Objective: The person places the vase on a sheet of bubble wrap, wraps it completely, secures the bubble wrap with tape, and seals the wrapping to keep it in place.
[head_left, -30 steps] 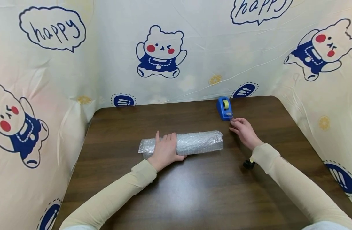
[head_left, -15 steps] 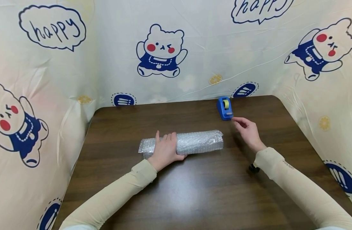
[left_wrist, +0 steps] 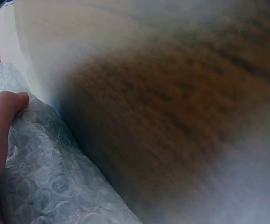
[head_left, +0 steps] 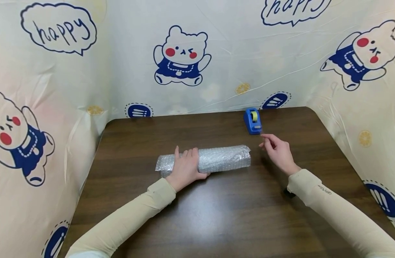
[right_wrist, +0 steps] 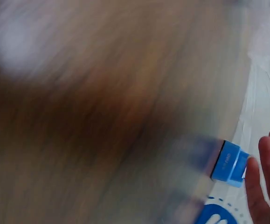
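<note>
A roll of clear bubble wrap (head_left: 224, 159) lies crosswise on the dark wooden table. My left hand (head_left: 186, 166) grips it left of its middle, fingers over the top and thumb along the near side. In the left wrist view that thumb presses the bubble wrap (left_wrist: 55, 182). A blue tape dispenser (head_left: 252, 122) with a yellow core stands near the back edge. Just in front of it is my right hand (head_left: 279, 152), its fingertips close to the dispenser's cutting end. The right wrist view shows fingers (right_wrist: 268, 158) spread apart beside the dispenser (right_wrist: 227, 163). Any clear tape at the fingertips is too faint to make out.
Printed cloth (head_left: 181, 96) hangs around the back and both sides of the table (head_left: 203, 218). A small black object (head_left: 289, 193) shows under my right wrist.
My right hand has drawn back slightly to the right of the dispenser; its fingertips came together, then parted. My left hand and the bubble wrap stay in place.
</note>
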### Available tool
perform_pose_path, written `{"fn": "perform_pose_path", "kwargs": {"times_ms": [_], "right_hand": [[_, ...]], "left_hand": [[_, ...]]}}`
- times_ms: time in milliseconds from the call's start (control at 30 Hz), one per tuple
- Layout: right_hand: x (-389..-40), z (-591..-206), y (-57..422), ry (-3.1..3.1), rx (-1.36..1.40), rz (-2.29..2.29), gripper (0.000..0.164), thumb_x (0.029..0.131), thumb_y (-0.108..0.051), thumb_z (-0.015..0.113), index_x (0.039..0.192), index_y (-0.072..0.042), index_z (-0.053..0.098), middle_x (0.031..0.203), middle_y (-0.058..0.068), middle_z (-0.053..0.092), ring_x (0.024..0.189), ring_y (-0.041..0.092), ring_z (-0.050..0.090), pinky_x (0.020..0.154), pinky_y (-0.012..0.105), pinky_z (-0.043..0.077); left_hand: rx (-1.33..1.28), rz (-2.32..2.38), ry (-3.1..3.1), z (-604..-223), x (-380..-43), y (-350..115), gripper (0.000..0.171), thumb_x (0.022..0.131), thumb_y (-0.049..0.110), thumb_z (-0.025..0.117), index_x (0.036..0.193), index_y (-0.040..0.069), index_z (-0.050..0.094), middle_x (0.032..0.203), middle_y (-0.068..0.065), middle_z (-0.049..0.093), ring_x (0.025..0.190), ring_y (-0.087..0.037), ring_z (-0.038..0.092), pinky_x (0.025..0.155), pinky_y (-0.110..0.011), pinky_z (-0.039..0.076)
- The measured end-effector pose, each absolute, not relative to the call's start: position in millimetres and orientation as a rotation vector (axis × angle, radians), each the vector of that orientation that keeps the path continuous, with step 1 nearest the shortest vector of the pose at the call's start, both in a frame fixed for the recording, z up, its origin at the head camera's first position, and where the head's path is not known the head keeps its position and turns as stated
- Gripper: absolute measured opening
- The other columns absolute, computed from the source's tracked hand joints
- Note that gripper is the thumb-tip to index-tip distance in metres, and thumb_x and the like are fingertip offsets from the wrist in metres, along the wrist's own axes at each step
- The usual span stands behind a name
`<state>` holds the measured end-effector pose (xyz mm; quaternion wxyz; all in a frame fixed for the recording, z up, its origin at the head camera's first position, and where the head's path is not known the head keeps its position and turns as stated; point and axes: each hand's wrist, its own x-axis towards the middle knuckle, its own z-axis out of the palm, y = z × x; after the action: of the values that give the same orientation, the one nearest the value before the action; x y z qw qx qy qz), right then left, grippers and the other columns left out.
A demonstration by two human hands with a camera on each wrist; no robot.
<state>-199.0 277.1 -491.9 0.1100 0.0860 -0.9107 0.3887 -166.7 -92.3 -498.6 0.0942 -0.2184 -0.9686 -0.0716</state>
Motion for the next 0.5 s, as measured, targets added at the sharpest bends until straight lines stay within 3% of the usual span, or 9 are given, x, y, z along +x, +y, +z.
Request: {"fn": "perform_pose_path", "kwargs": {"times_ms": [100,200,367,500], "right_hand": [[-200,-489,274,-2.647,0.298,1.068,0.025,0.107,-0.014,0.051,0.121,-0.005,0.071,0.087,0.007,0.076,0.07,0.02,0.062,0.059,0.021,0.046],[-210,-483,274,-2.668,0.231,1.065,0.024,0.106,-0.014,0.052,0.117,-0.003,0.071,0.087,0.01,0.074,0.072,0.022,0.062,0.062,0.026,0.047],[-240,-476,277,-2.784,0.017,1.151,0.032,0.107,-0.023,0.054,0.121,0.003,0.067,0.105,0.021,0.069,0.092,0.032,0.06,0.081,0.04,0.049],[-261,-476,280,-2.879,-0.128,1.282,0.045,0.108,-0.031,0.05,0.132,0.006,0.06,0.122,0.026,0.063,0.105,0.036,0.057,0.09,0.043,0.049]], "left_hand": [[-0.65,-0.206,-2.875,-497,-168,-93,0.089,0.067,0.068,0.087,0.117,-0.001,0.059,0.097,-0.013,0.069,0.097,-0.032,0.069,0.113,-0.073,0.029],[-0.648,-0.218,-2.875,-496,-169,-94,0.089,0.067,0.068,0.087,0.116,-0.001,0.059,0.097,-0.013,0.069,0.098,-0.032,0.069,0.113,-0.073,0.029],[-0.637,-0.219,-2.892,-496,-169,-93,0.089,0.067,0.068,0.087,0.118,0.0,0.059,0.099,-0.013,0.069,0.099,-0.032,0.068,0.114,-0.072,0.028],[-0.629,-0.23,-2.914,-496,-167,-91,0.091,0.067,0.067,0.087,0.12,-0.001,0.059,0.102,-0.014,0.069,0.101,-0.032,0.068,0.114,-0.072,0.027]]}}
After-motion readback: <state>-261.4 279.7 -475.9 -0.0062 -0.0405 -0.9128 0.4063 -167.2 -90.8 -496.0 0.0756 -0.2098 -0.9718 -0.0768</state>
